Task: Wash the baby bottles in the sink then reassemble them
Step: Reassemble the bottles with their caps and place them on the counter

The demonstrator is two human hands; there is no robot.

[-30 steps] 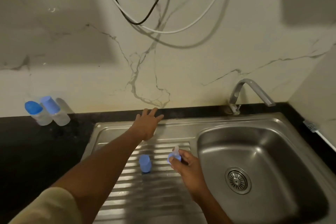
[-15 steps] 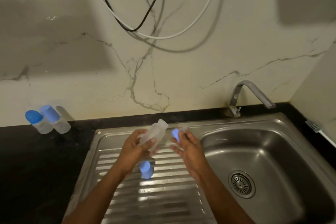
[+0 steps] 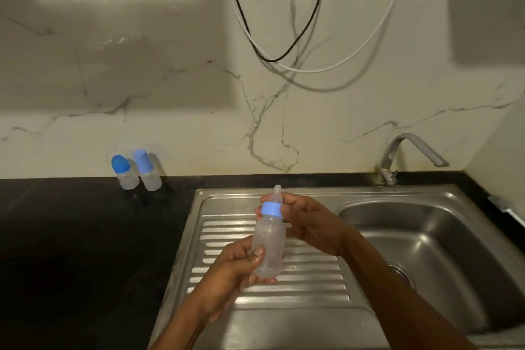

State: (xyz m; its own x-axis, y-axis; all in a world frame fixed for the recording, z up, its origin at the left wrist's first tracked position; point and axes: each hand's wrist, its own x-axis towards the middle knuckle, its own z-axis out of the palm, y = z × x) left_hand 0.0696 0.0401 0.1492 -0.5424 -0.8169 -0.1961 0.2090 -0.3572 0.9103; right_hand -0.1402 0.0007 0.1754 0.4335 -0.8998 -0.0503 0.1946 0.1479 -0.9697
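A clear baby bottle (image 3: 270,241) stands upright in the air above the ribbed drainboard (image 3: 312,278). My left hand (image 3: 235,270) grips its lower body. A blue collar (image 3: 272,209) with a clear teat (image 3: 277,193) sits on the bottle's neck, and my right hand (image 3: 309,224) holds the collar with its fingers curled round it. Two more bottles with blue caps (image 3: 136,170) stand on the black counter against the wall at the left. The blue cap seen earlier on the drainboard is hidden behind my hands.
The steel sink basin (image 3: 443,258) lies to the right, with its drain partly behind my right forearm. A tap (image 3: 412,150) stands at the back right. Black and white cables (image 3: 284,45) hang on the marble wall. A black counter (image 3: 71,250) spreads to the left.
My left hand picked the bottle up from the back of the drainboard and brought it upright. My right hand set the blue collar with the teat onto its neck. The view moved closer.
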